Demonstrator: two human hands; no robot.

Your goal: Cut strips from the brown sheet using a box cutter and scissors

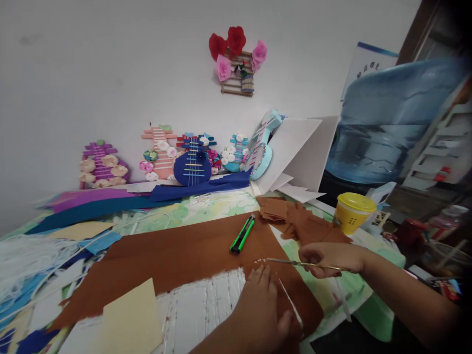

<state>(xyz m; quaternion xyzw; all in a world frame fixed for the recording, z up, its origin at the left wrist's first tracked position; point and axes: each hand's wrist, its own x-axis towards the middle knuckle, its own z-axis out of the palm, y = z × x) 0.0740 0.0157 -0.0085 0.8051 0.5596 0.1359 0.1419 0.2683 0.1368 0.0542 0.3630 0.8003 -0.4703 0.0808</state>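
A large brown felt sheet [177,246] is spread on the table, with a white board [202,300] lying on it, streaked with shiny lines of what looks like glue. My left hand [260,305] lies flat with fingers stretched over the board's right end and the felt. In my closed right hand [328,258] are slim gold-handled scissors [282,260], seen edge-on. Their silver tip points left, just beyond my left fingertips, over the felt. A thin white line runs along the felt right of my left hand. A green utility knife [242,235] rests on the felt.
Brown felt scraps [291,214] and a yellow-lidded tub [354,211] sit at the right. A cream sheet [132,317] overlaps the board. Coloured scraps and white cords [29,260] crowd the left. Felt lute-shaped crafts [192,162] stand along the wall; a large water bottle [383,128] stands right.
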